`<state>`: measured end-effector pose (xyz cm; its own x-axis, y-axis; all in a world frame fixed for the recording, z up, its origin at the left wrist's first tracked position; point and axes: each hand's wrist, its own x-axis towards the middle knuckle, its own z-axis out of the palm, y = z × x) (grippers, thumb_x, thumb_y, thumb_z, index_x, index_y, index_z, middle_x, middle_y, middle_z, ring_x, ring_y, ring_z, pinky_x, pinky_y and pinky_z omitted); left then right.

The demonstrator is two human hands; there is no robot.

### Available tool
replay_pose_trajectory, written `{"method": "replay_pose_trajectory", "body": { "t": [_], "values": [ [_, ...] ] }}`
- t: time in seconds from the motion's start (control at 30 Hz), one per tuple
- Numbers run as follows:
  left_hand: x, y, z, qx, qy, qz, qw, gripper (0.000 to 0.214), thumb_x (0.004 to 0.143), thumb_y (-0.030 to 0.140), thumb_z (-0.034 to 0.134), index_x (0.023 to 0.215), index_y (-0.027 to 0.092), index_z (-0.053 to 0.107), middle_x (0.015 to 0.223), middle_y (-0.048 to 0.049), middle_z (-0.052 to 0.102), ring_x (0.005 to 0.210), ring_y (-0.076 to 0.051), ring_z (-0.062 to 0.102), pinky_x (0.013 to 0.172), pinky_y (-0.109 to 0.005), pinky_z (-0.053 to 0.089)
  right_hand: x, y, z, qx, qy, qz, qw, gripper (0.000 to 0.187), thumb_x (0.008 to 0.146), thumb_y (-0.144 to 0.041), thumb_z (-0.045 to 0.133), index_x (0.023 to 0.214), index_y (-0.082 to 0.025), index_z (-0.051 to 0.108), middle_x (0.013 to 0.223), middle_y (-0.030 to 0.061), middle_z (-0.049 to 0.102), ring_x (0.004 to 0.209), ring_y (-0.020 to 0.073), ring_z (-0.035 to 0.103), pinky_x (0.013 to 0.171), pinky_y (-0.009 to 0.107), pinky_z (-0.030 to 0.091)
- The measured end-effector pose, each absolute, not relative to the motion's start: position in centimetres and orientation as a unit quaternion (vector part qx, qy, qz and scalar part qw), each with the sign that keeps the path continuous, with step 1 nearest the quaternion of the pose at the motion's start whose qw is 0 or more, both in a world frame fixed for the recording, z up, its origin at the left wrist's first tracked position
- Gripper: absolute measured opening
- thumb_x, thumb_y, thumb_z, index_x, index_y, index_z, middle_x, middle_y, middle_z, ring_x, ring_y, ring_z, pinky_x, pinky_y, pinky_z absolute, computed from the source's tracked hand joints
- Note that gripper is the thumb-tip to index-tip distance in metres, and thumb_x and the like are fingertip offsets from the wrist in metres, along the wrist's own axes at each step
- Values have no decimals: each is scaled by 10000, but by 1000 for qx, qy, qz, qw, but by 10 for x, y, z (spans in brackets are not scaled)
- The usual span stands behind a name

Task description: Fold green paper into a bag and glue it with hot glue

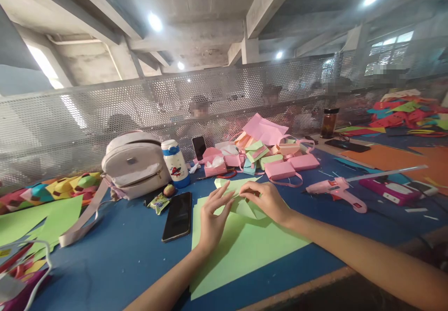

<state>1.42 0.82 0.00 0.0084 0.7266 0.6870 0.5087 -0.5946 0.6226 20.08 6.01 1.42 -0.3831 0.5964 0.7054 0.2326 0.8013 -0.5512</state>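
My right hand point(268, 200) pinches a folded piece of light green paper point(247, 210) between thumb and fingertips. Beside it, my left hand point(214, 215) has its fingers stretched out and apart near the left edge of that folded piece; whether its fingertips touch the paper I cannot tell. Under both hands lie large light green paper sheets point(238, 259), flat on the blue table. Part of the folded piece is hidden behind my fingers.
Left of the sheets lie a black phone point(177, 217) and a snack packet point(159, 203). Behind stand a white backpack point(135, 164) and a bottle point(177, 164). Pink and green paper boxes point(280, 169) are piled ahead. A pink glue gun point(338, 192) lies right.
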Motion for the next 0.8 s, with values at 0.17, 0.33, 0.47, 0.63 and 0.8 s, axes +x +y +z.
{"method": "replay_pose_trajectory", "body": {
  "t": [0.17, 0.33, 0.47, 0.63, 0.8],
  "values": [
    [5, 13, 2, 711, 415, 539, 181, 428, 879, 335, 685, 1302, 330, 624, 1483, -62, 509, 1337, -280, 504, 954, -408, 548, 208, 65, 16, -260, -792, 218, 507, 181, 928, -378, 610, 843, -227, 665, 709, -3, 703, 611, 156, 653, 580, 237, 455],
    [-7, 19, 9, 777, 368, 479, 176, 371, 825, 391, 749, 1185, 313, 708, 1370, -92, 612, 1244, -300, 577, 967, -441, 522, 214, 72, 21, -237, -769, 304, 510, 203, 897, -402, 640, 825, -213, 655, 752, 12, 689, 687, 170, 650, 637, 257, 492],
    [-11, 22, 15, 807, 352, 451, 146, 327, 814, 453, 739, 1113, 321, 744, 1214, -93, 701, 1113, -288, 630, 957, -463, 500, 216, 74, 24, -206, -771, 376, 472, 219, 860, -414, 682, 809, -202, 662, 788, 19, 684, 727, 170, 651, 678, 270, 518],
    [-10, 22, 17, 815, 359, 444, 99, 392, 768, 547, 733, 1090, 326, 754, 1231, -93, 683, 1085, -304, 612, 933, -474, 475, 215, 73, 23, -205, -772, 410, 440, 239, 839, -420, 709, 792, -190, 662, 758, 17, 683, 697, 165, 653, 669, 275, 522],
    [-10, 19, 17, 814, 356, 449, 98, 332, 807, 501, 720, 1085, 322, 757, 1266, -88, 658, 1121, -303, 594, 973, -485, 448, 215, 72, 24, -208, -770, 433, 419, 221, 836, -397, 714, 788, -189, 655, 759, 5, 661, 717, 157, 637, 686, 263, 507]
  ]
}}
